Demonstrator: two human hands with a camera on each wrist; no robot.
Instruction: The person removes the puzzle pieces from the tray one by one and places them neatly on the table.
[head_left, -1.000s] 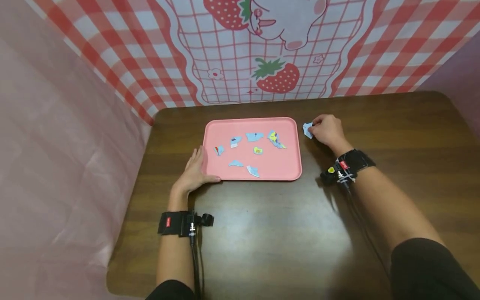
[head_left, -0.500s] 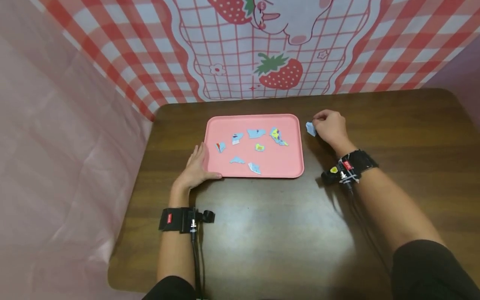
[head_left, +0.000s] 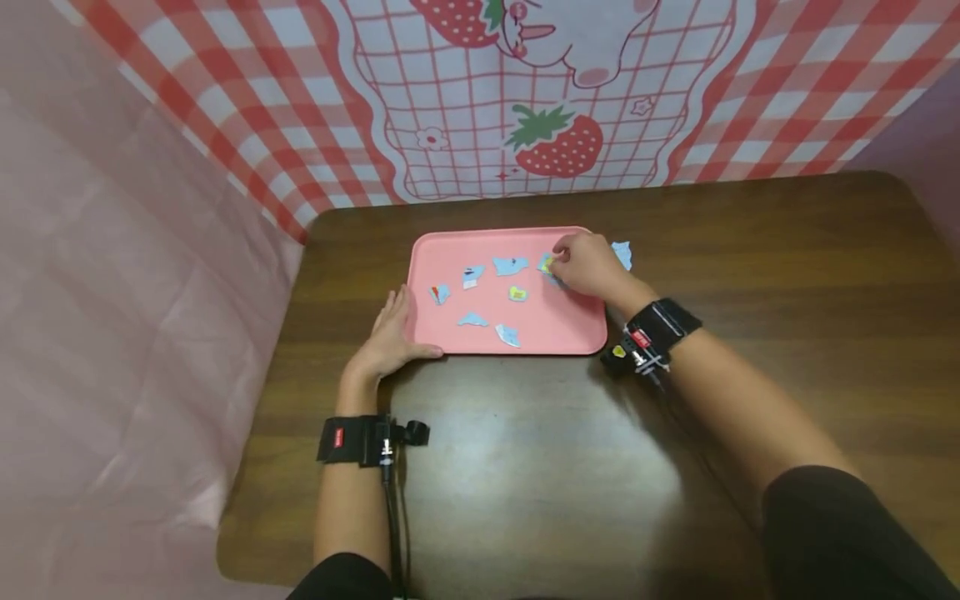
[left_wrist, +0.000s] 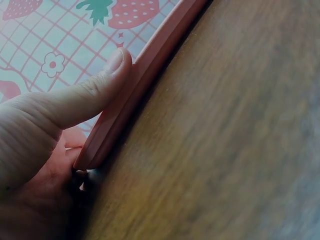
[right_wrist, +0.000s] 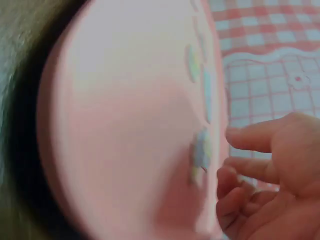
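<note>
A pink tray (head_left: 442, 333) lies on the table with several small, jagged, light-blue printed pieces on it. My left hand (head_left: 386, 337) rests at its front left corner, fingers along the left side. In the left wrist view, the thumb of that hand (left_wrist: 90, 97) touches the tray's rim (left_wrist: 135, 80). Over the tray's right side, my right hand (head_left: 592, 262) reaches to a yellow-and-blue jagged piece (head_left: 546, 265), partly covering it. The right wrist view has this hand's (right_wrist: 265, 180) thumb and forefinger apart beside the blurred piece (right_wrist: 201, 152), with nothing visibly pinched.
A pale blue piece (head_left: 622, 254) lies on the brown table (head_left: 495, 467), just right of the tray and partly behind the right hand. Behind the table hangs a red checked cloth (head_left: 450, 158) with strawberries. A pink curtain (head_left: 112, 333) hangs at the left.
My right hand has let go of the pale blue piece on the table and moved left over the tray to the yellow-and-blue piece. The left hand keeps its place at the tray.
</note>
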